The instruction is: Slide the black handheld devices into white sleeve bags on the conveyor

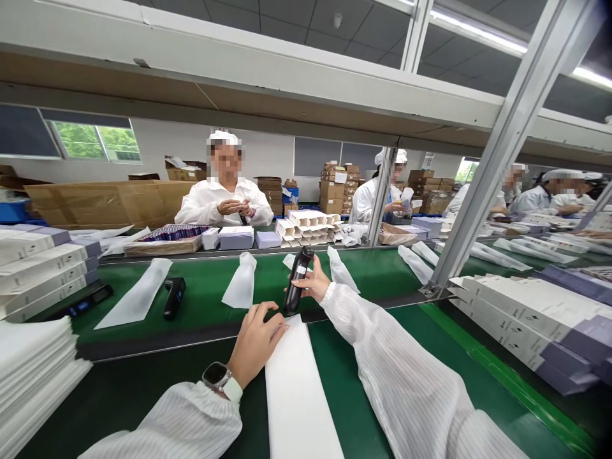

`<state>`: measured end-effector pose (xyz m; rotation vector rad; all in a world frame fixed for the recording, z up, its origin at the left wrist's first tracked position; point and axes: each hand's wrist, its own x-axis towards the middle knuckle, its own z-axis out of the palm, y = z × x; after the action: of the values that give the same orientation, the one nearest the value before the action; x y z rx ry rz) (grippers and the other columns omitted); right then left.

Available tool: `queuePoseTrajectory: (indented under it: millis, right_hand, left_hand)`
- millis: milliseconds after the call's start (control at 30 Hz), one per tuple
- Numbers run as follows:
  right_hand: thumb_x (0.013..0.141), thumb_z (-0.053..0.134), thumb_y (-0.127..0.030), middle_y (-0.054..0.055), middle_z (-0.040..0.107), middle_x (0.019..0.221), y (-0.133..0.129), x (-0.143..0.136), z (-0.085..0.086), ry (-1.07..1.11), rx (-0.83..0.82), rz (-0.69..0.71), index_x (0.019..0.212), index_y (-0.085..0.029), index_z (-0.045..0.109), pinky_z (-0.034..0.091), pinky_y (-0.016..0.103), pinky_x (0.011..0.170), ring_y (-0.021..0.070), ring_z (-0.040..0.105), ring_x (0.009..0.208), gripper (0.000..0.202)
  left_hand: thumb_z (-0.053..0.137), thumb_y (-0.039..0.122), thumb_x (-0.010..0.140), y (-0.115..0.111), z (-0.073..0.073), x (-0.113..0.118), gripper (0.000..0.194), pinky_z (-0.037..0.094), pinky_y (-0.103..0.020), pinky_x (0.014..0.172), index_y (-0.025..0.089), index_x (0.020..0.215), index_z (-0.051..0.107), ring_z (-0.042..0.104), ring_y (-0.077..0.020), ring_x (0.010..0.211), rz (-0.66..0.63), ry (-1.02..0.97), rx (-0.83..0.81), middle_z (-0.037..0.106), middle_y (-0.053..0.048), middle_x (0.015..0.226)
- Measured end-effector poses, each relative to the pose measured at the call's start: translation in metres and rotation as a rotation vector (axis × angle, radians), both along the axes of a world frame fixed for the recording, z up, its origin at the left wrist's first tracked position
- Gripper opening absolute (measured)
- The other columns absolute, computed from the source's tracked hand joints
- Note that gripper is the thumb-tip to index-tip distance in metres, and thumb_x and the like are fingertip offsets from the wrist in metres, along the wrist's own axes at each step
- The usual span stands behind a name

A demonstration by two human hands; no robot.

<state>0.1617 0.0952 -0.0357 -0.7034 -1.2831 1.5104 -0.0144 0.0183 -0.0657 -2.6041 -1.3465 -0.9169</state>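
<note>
My right hand (313,280) grips a black handheld device (294,287) with a rounded body and a small white label. The device is tilted nearly upright, its lower end just above the far end of a long white foam sleeve (299,389). This sleeve lies lengthwise before me on the green work surface. My left hand (258,341), with a watch on its wrist, rests at the sleeve's far left edge; its fingers are bent and apart, with nothing visible in them. Another black device (174,298) lies on the green belt (201,274) beyond, between white sleeves (136,293) (240,282).
A stack of white sleeves (36,382) stands at left, below stacked white-and-purple boxes (43,268). More boxes (535,325) are piled at right, by a slanted metal post (497,140). A shelf (239,64) spans overhead. Across the belt, a person (224,197) works with both hands.
</note>
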Motion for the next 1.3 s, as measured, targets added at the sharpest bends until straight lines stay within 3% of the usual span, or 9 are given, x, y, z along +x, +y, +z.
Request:
queuePoseTrajectory:
  millis: [200, 367, 567, 767, 900, 967, 1067, 1200, 1300]
  right_hand:
    - [0.054, 0.07, -0.039, -0.001, 0.056, 0.078, -0.005, -0.015, -0.003, -0.065, 0.008, -0.003, 0.114, -0.032, 0.015, 0.048, 0.034, 0.047, 0.02, 0.061, 0.059, 0.082]
    - [0.058, 0.058, -0.059, -0.001, 0.054, 0.068, -0.005, -0.022, 0.0, -0.17, -0.01, 0.035, 0.088, -0.02, 0.044, 0.042, 0.023, 0.049, 0.0126, 0.055, 0.059, 0.051]
    - [0.065, 0.037, -0.07, 0.009, 0.054, 0.098, -0.008, -0.011, 0.013, -0.121, -0.024, 0.461, 0.061, -0.012, 0.054, 0.04, 0.024, 0.065, 0.0149, 0.051, 0.086, 0.06]
    - [0.055, 0.054, -0.064, 0.007, 0.054, 0.102, -0.023, -0.005, 0.02, 0.048, -0.006, 0.53, 0.105, -0.021, 0.052, 0.041, 0.032, 0.073, 0.0168, 0.053, 0.086, 0.067]
    - [0.045, 0.077, -0.034, 0.002, 0.057, 0.09, -0.043, -0.022, 0.0, 0.034, -0.112, 0.645, 0.112, -0.025, 0.047, 0.042, 0.029, 0.072, 0.0142, 0.055, 0.08, 0.075]
    - [0.044, 0.078, -0.023, 0.003, 0.059, 0.082, -0.045, -0.03, -0.009, -0.007, -0.153, 0.583, 0.098, -0.015, 0.056, 0.043, 0.027, 0.07, 0.013, 0.056, 0.073, 0.059]
    - [0.047, 0.075, -0.029, 0.003, 0.059, 0.081, -0.023, -0.024, -0.009, 0.082, -0.099, 0.231, 0.088, -0.013, 0.057, 0.044, 0.029, 0.07, 0.0138, 0.056, 0.07, 0.048]
    - [0.062, 0.061, -0.043, 0.005, 0.058, 0.091, 0.038, 0.012, -0.002, -0.188, 0.107, -0.273, 0.101, -0.017, 0.048, 0.044, 0.032, 0.075, 0.0164, 0.056, 0.081, 0.048]
    - [0.066, 0.056, -0.042, 0.008, 0.055, 0.095, 0.07, 0.037, -0.011, -0.4, 0.154, -0.393, 0.106, -0.016, 0.044, 0.042, 0.037, 0.077, 0.0203, 0.054, 0.088, 0.049]
  left_hand:
    - [0.045, 0.034, 0.079, 0.003, -0.001, -0.003, 0.021, 0.036, -0.04, 0.081, 0.019, 0.068, 0.055, 0.038, -0.0253, 0.1, 0.021, -0.025, 0.016, 0.043, -0.006, 0.103]
    - [0.05, 0.044, 0.073, 0.006, 0.026, 0.002, 0.03, 0.036, -0.042, 0.084, 0.019, 0.056, 0.052, 0.037, -0.0253, 0.102, 0.12, -0.311, -0.152, 0.043, -0.003, 0.105]
    - [0.053, 0.051, 0.067, 0.006, 0.07, 0.011, 0.036, 0.039, -0.034, 0.079, 0.018, 0.052, 0.051, 0.035, -0.0251, 0.109, 0.047, -0.582, -0.275, 0.041, -0.003, 0.111]
    - [0.055, 0.047, 0.069, 0.006, 0.089, 0.013, 0.032, 0.038, -0.027, 0.073, 0.018, 0.056, 0.052, 0.042, -0.0222, 0.106, -0.033, -0.776, -0.316, 0.044, -0.001, 0.112]
    - [0.056, 0.047, 0.068, 0.01, 0.097, 0.01, 0.03, 0.039, -0.026, 0.07, 0.018, 0.06, 0.055, 0.046, -0.0216, 0.101, -0.023, -0.835, -0.244, 0.046, -0.001, 0.11]
    - [0.053, 0.047, 0.07, 0.016, 0.089, 0.007, 0.028, 0.039, -0.027, 0.071, 0.021, 0.079, 0.058, 0.046, -0.0206, 0.098, 0.013, -0.828, -0.203, 0.045, -0.002, 0.113]
    - [0.046, 0.046, 0.075, 0.024, 0.055, 0.002, 0.043, 0.039, -0.032, 0.076, 0.026, 0.113, 0.042, 0.044, -0.0201, 0.097, 0.122, -0.782, -0.13, 0.043, -0.005, 0.114]
    - [0.043, 0.047, 0.075, 0.024, 0.007, -0.001, 0.032, 0.037, -0.039, 0.077, 0.023, 0.093, 0.052, 0.046, -0.0222, 0.087, 0.104, -0.421, -0.373, 0.053, -0.003, 0.088]
    - [0.039, 0.048, 0.076, 0.019, -0.005, -0.001, 0.029, 0.034, -0.043, 0.079, 0.023, 0.075, 0.055, 0.047, -0.0226, 0.087, 0.051, -0.229, -0.488, 0.052, -0.001, 0.085]
